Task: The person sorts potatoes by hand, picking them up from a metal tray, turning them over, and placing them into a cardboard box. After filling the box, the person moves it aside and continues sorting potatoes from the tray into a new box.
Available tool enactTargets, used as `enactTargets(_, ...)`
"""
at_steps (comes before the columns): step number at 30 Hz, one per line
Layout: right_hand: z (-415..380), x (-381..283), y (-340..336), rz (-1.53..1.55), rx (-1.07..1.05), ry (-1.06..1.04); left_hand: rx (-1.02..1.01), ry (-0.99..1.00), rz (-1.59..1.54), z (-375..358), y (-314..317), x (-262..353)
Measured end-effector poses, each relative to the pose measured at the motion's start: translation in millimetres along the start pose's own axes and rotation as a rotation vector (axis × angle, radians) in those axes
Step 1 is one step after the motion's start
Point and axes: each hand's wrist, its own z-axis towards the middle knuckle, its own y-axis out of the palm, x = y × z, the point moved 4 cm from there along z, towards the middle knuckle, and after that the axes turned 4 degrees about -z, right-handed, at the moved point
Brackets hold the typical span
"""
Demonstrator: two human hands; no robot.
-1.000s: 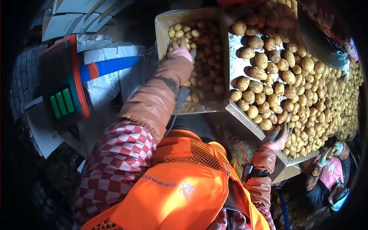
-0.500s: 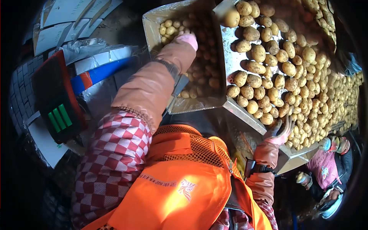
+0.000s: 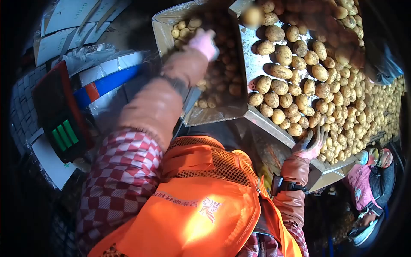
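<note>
My left hand (image 3: 204, 44), in a pinkish glove, is over an open cardboard box (image 3: 216, 116) partly filled with small potatoes (image 3: 183, 32). Motion smears its fingers, so its grip cannot be made out. At the near edge of a sloping surface (image 3: 252, 39) heaped with potatoes (image 3: 281, 70), my right hand (image 3: 312, 143) is open. Its gloved fingers are spread against the nearest potatoes. One blurred potato (image 3: 252, 17) is at the surface's upper left corner, above the box's right wall.
To the left stand a dark device with green bars (image 3: 64, 135), a blue bar (image 3: 113, 83) and stacked white cartons (image 3: 70, 19). Another person (image 3: 364, 184) in a pink garment is at the lower right. A metal edge (image 3: 274, 128) borders the potato surface.
My left hand has shifted slightly within the box and is more blurred. My right hand stays at the potatoes' edge. The view has moved a little, and the corner potato looks more blurred.
</note>
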Motion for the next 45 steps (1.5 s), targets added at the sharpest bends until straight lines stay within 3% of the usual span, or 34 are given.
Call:
enactTargets(1, -0.1, -0.6, -0.2, 0.007, 0.008, -0.006, -0.055, 0.143, 0.052, -27.1, 0.9, 8.6)
enactTargets(3, -0.9, -2.2, -0.1, 0.008, 0.009, -0.005, -0.300, 0.241, 0.228, -86.7, 14.9, 37.9)
enactTargets(4, -0.9, -1.7, -0.2, -0.002, 0.003, 0.000, -0.386, 0.232, 0.397, -92.0, 70.8, 25.2)
enactTargets(5, -0.8, -1.1, -0.5, -0.014, -0.003, 0.005, -0.174, 0.667, 0.670, -126.2, 91.2, 11.2)
enactTargets(7, -0.4, -1.7, 0.5, -0.034, 0.006, 0.004, -0.188, 0.909, 0.740, -156.9, 71.8, 20.4)
enactTargets(9, -1.1, -2.4, -0.4, -0.044, 0.006, 0.002, -0.658, 0.509, 0.339, -148.2, 45.1, 40.8)
enactTargets(15, -1.4, -2.6, -2.7, -0.029, -0.011, 0.026, -0.720, 0.166, 0.552, -134.7, 37.3, 40.6)
enactTargets(16, -0.8, -3.6, -3.7, -0.026, -0.014, 0.026, -0.764, 0.586, 0.710, -140.0, 29.9, 41.7)
enactTargets(18, -0.8, -7.0, -4.7, -0.012, -0.032, 0.045, -0.449, 0.383, 0.461, -167.3, -11.0, 48.9)
enactTargets(19, -2.2, -6.0, -4.0, -0.011, -0.026, 0.038, -0.468, 0.209, 0.154, -165.0, -12.5, 37.7)
enactTargets(20, -3.9, -1.7, -1.9, -0.009, -0.019, 0.030, -0.446, 0.044, -0.160, -163.1, -14.2, 26.4)
enactTargets(21, -5.5, 2.7, 0.8, -0.006, -0.010, 0.022, -0.577, -0.198, -0.665, -150.1, 11.8, 0.2)
enactTargets(22, -7.2, 7.2, 3.3, -0.006, -0.018, 0.017, -0.503, -0.351, -1.157, -153.3, 16.3, -14.6)
enactTargets(24, -7.3, 6.8, 2.4, 0.001, 0.001, 0.009, -0.237, -0.208, -1.467, -160.0, 17.0, -33.8)
enactTargets(27, -8.2, 10.0, 7.7, -0.004, 0.008, 0.000, -0.267, 0.018, -1.496, -189.3, -44.1, 47.3)
enactTargets(28, -7.7, 9.3, 7.2, 0.005, 0.006, 0.009, -0.095, 0.284, -1.070, -188.2, -64.4, 59.9)
enactTargets(30, -8.2, 12.1, 7.3, 0.021, 0.004, 0.041, -0.193, 0.190, -1.541, -166.1, -38.6, 60.6)
enactTargets(32, -6.7, 6.7, 3.6, 0.011, 0.016, 0.033, 0.218, 0.059, -0.522, -131.7, -53.4, 23.2)
enactTargets(33, -7.4, 7.2, 4.4, 0.001, 0.020, 0.025, 0.099, -0.225, -0.250, -108.0, -39.7, -4.8)
enactTargets(36, -7.8, 6.5, 3.8, -0.015, 0.002, 0.011, -0.057, -0.308, 0.095, -17.2, 66.9, -85.1)
enactTargets(37, -6.3, 7.5, 3.9, -0.029, 0.005, -0.008, -0.218, -0.171, 0.044, -11.3, 66.9, -75.6)
enactTargets(38, -3.9, 8.5, 3.7, -0.020, 0.008, 0.006, -0.245, -0.134, -0.499, -17.7, 68.9, -67.3)
enactTargets(41, -7.7, 6.1, 4.3, 0.006, 0.008, 0.028, -0.140, -0.350, -1.286, -63.1, 11.9, -33.3)
enactTargets(42, -6.7, 8.1, 4.7, 0.000, 0.011, 0.016, -0.336, -0.300, -0.628, -53.3, 15.8, -46.7)
enactTargets(43, -6.0, 9.2, 4.8, -0.007, 0.014, 0.004, -0.468, -0.214, -0.190, -61.4, 28.5, -55.7)
enactTargets(44, -6.0, 9.0, 5.0, 0.003, 0.013, 0.016, -0.583, -0.085, 0.243, -69.8, 41.0, -64.6)
enactTargets(45, -6.7, 8.0, 4.4, 0.011, 0.011, 0.028, -0.669, 0.063, 0.446, -111.1, 55.8, -57.7)
